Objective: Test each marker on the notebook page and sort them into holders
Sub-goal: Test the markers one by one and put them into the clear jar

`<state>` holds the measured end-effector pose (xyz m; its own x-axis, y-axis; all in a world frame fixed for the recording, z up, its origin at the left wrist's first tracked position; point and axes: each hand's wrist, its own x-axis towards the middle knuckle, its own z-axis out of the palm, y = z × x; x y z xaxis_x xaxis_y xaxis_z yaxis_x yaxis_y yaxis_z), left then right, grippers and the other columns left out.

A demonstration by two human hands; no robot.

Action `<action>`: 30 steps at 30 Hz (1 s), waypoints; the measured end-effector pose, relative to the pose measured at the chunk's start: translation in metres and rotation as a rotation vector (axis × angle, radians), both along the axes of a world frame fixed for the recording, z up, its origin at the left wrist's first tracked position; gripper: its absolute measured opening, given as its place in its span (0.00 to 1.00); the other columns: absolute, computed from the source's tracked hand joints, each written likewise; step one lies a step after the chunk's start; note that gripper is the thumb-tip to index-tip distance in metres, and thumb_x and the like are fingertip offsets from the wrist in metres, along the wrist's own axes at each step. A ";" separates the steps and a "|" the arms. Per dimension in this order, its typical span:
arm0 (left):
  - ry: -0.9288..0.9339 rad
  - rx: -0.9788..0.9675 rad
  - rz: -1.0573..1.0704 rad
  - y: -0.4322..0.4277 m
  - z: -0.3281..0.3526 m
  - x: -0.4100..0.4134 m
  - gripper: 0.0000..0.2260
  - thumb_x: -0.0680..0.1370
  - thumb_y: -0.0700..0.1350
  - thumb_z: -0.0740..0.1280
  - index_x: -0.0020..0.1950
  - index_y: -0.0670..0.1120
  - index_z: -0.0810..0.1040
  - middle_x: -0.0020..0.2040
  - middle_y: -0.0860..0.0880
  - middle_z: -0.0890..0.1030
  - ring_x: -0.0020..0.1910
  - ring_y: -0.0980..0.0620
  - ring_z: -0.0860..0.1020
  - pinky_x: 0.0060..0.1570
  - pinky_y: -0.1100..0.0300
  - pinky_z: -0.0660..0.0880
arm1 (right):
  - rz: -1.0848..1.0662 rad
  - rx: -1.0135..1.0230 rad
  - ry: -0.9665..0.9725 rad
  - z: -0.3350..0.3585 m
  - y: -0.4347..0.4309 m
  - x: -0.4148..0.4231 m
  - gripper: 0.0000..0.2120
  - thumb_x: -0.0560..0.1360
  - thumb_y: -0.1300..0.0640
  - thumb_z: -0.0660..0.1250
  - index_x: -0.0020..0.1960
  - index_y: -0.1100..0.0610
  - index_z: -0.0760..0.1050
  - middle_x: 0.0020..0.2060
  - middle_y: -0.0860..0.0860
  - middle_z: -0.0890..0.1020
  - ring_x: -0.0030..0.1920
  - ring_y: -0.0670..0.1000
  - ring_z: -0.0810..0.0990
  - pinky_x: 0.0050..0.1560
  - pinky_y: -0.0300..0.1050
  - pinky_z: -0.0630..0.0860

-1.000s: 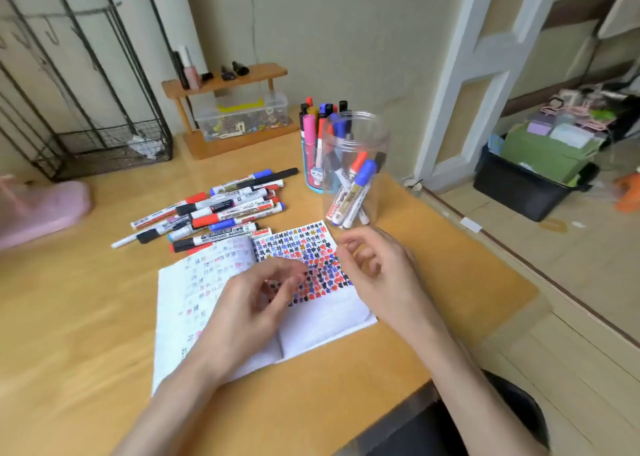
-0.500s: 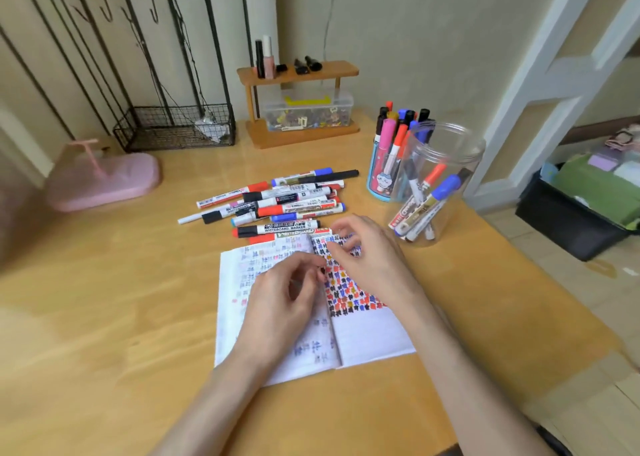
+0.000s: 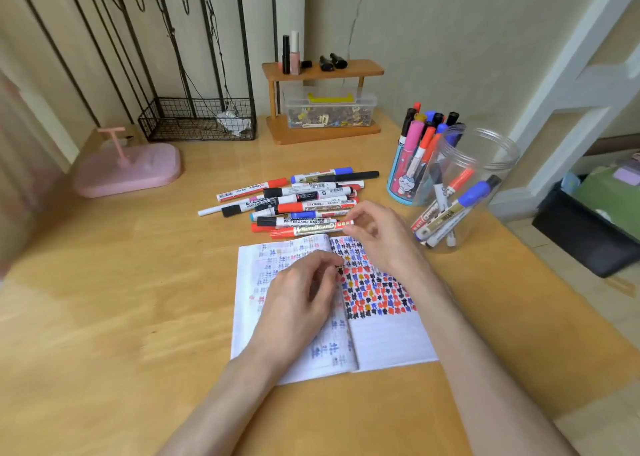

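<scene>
The fingers (image 3: 360, 213) of the right hand (image 3: 381, 237) pinch the right end of a red whiteboard marker (image 3: 313, 228), thumb and forefinger closed on its barrel. The marker lies nearly level, cap to the left, just above the top edge of the notebook (image 3: 384, 344) at the centre of the frame. The left hand (image 3: 301, 296) rests on the notebook's left page, its fingers (image 3: 325, 265) loosely curled with the tips near the spine. The right page carries a dense block of red, blue and black test marks in its upper half.

Just above the held marker, a heap of loose markers (image 3: 298, 196) lies on the tabletop (image 3: 104, 317), mostly side by side. To the right of the hands stands a clear jar (image 3: 485, 157) with a few markers leaning inside. Touching or just beside its left is a blue cup (image 3: 398, 185) packed with upright markers.

Farther off, a pink tray (image 3: 138, 175) sits at middle left, a wire basket (image 3: 197, 119) behind it, and a small wooden shelf (image 3: 322, 67) over a clear box (image 3: 329, 112) against the wall.
</scene>
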<state>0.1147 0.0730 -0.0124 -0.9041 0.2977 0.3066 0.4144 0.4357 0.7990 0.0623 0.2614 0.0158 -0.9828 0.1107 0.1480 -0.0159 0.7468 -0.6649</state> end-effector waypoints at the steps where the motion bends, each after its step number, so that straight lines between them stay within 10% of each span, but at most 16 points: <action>1: 0.030 -0.006 -0.004 0.000 0.000 0.001 0.08 0.86 0.45 0.63 0.60 0.55 0.80 0.44 0.58 0.82 0.41 0.58 0.80 0.43 0.61 0.74 | 0.013 -0.113 -0.015 0.005 0.002 0.003 0.06 0.79 0.51 0.72 0.55 0.49 0.79 0.47 0.40 0.82 0.44 0.38 0.81 0.47 0.37 0.77; 9: 0.347 -0.206 0.234 -0.006 0.007 -0.004 0.19 0.83 0.42 0.68 0.74 0.48 0.73 0.68 0.49 0.74 0.65 0.47 0.73 0.61 0.59 0.65 | 0.040 -0.557 0.010 0.027 0.026 0.055 0.06 0.80 0.57 0.71 0.56 0.55 0.81 0.42 0.47 0.87 0.42 0.46 0.84 0.46 0.30 0.77; 16: 0.364 -0.330 0.108 -0.002 0.008 0.005 0.09 0.87 0.53 0.59 0.58 0.52 0.77 0.45 0.56 0.81 0.43 0.51 0.77 0.46 0.51 0.68 | -0.043 -0.958 0.044 0.026 0.009 0.082 0.05 0.80 0.56 0.71 0.52 0.58 0.82 0.39 0.55 0.81 0.35 0.48 0.76 0.32 0.35 0.69; 21: 0.278 -0.316 -0.073 0.000 0.009 0.009 0.14 0.88 0.57 0.55 0.52 0.51 0.74 0.39 0.55 0.76 0.39 0.49 0.75 0.40 0.52 0.71 | 0.002 -0.851 0.007 0.009 -0.020 0.089 0.15 0.81 0.53 0.70 0.38 0.60 0.78 0.31 0.56 0.79 0.30 0.49 0.73 0.32 0.36 0.69; 30: 0.081 -0.144 -0.254 -0.010 0.016 0.009 0.13 0.88 0.54 0.57 0.45 0.53 0.71 0.31 0.53 0.71 0.32 0.51 0.70 0.35 0.60 0.66 | -0.022 -0.942 0.084 0.008 -0.003 0.095 0.13 0.78 0.51 0.68 0.45 0.61 0.80 0.32 0.52 0.80 0.33 0.46 0.75 0.35 0.37 0.70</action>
